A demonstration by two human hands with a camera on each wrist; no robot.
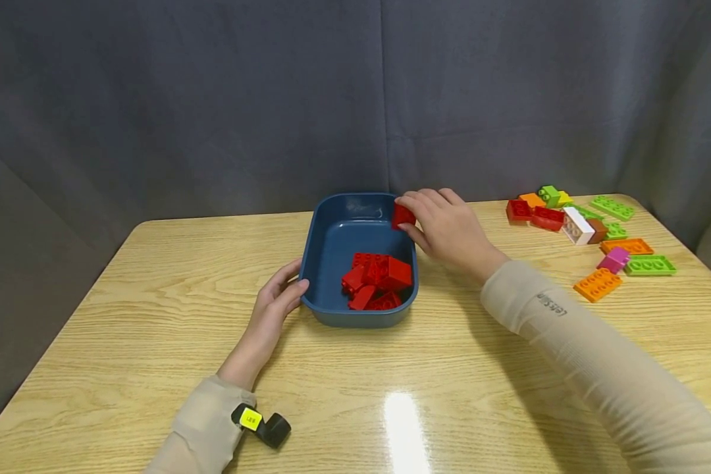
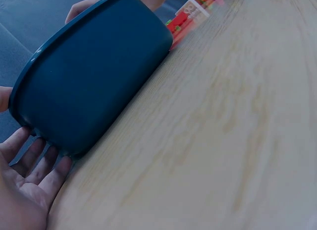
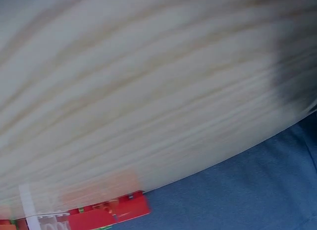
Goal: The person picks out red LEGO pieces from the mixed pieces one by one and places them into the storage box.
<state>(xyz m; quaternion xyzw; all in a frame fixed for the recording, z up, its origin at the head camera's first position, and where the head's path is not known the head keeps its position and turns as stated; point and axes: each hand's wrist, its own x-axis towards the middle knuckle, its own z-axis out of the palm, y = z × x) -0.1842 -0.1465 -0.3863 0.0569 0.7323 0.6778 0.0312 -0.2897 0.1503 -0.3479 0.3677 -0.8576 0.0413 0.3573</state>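
A blue plastic bin (image 1: 363,318) stands on the table with several red toy bricks (image 1: 364,296) heaped in its near right part. My left hand (image 1: 277,299) holds the bin's left side, thumb at the rim and fingers along the outer wall; the left wrist view shows these fingers (image 2: 47,168) against the bin wall (image 2: 94,76). Over the bin's far right corner, my right hand (image 1: 444,224) pinches a red brick (image 1: 401,216) between thumb and fingers. The right wrist view shows neither this hand nor that brick.
Loose bricks lie at the table's right: two red ones, a red brick (image 1: 548,218) among them, a white brick (image 1: 577,226), a magenta brick (image 1: 615,259), an orange brick (image 1: 598,284) and several green ones, including a flat green brick (image 1: 650,265). A grey curtain (image 1: 243,112) hangs behind.
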